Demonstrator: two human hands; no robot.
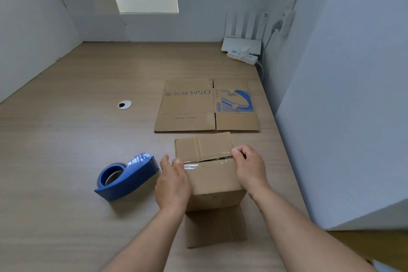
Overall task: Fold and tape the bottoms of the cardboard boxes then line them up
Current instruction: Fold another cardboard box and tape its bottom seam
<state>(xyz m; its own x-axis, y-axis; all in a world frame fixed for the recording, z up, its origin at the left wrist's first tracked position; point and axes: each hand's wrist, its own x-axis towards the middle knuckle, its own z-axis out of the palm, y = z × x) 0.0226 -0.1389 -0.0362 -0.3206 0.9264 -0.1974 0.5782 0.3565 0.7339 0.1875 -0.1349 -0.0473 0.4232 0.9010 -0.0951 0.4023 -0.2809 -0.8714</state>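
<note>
Two forearms reach in from the near edge, and the hands bracket an upturned box (212,183) on the desk (66,139).

The tape strip (207,159) runs left to right along the flap seam, from one hand to the other. The left hand (173,181) lies with fairly straight fingers against the box's left edge, over the tape's end. The right hand (249,168) curls its fingers and seems to pinch the other end at the right edge. Likely next is rubbing both ends down the sides. The blue tape dispenser (128,176) rests just beside the left hand. A flattened carton (207,106) lies straight beyond the box, with nothing between them. The white wall (342,117) crowds the right side.
</note>
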